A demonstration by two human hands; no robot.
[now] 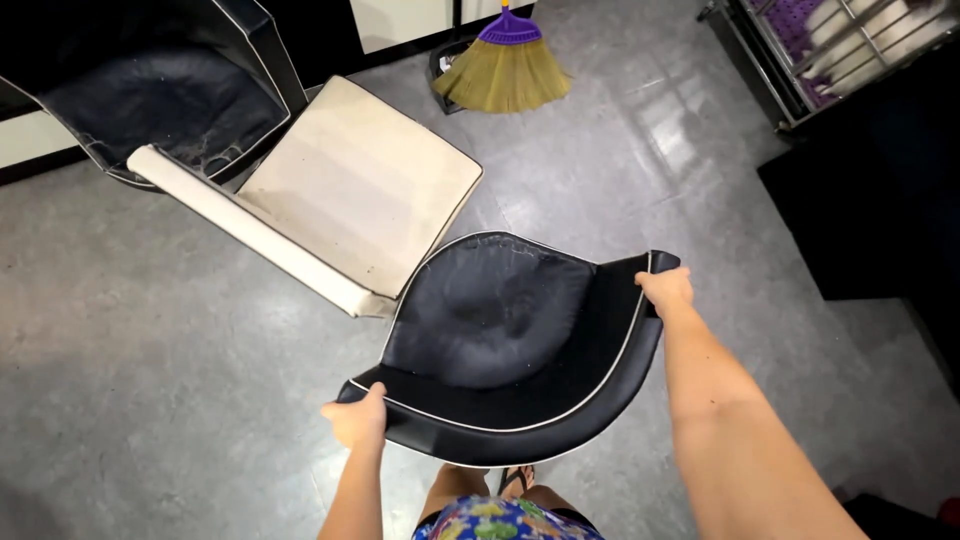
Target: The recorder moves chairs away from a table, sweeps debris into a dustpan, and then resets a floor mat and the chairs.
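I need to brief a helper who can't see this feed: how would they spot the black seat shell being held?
Start at the large cream cushion lying on the grey floor; just below its lower corner sits the black seat shell. The left hand and right hand hold its rim. Unlike the other black shell behind the cushion, it has a round black pad and white piping.

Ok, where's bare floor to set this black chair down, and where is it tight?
Bare grey floor lies left of the black chair, below the cream cushion. More shows to the right, between the right hand and the dark cabinet. It is crowded at the top: second black chair, broom, wire rack.
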